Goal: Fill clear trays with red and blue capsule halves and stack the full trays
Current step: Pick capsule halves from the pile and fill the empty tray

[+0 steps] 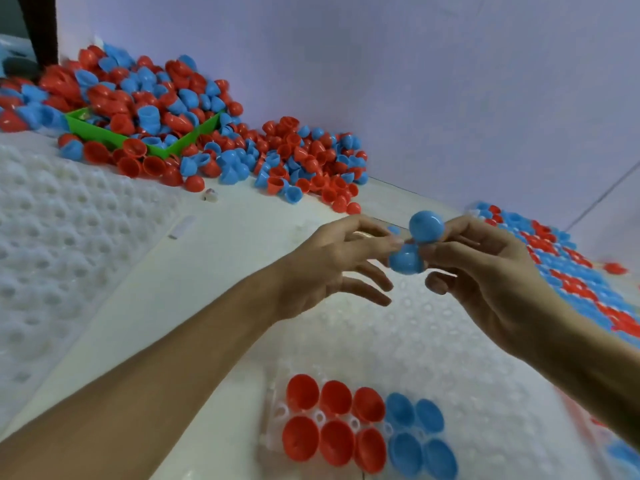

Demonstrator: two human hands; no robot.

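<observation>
My right hand (491, 271) holds a blue capsule half (426, 226) between thumb and fingers, above the table's middle. My left hand (332, 265) pinches a second blue capsule half (406, 259) just below the first; the two halves touch. Under my hands lies a clear tray (433, 341) of round pockets. Its near rows hold several red halves (334, 424) and, right of them, several blue halves (420, 434), all open side up. A big loose heap of red and blue halves (194, 133) lies at the back left.
A green bin (114, 135) sits half buried in the heap. Empty clear trays (52, 230) cover the left side. A filled tray of red and blue halves (571, 271) lies at the right. A pale wall (415, 81) closes the back.
</observation>
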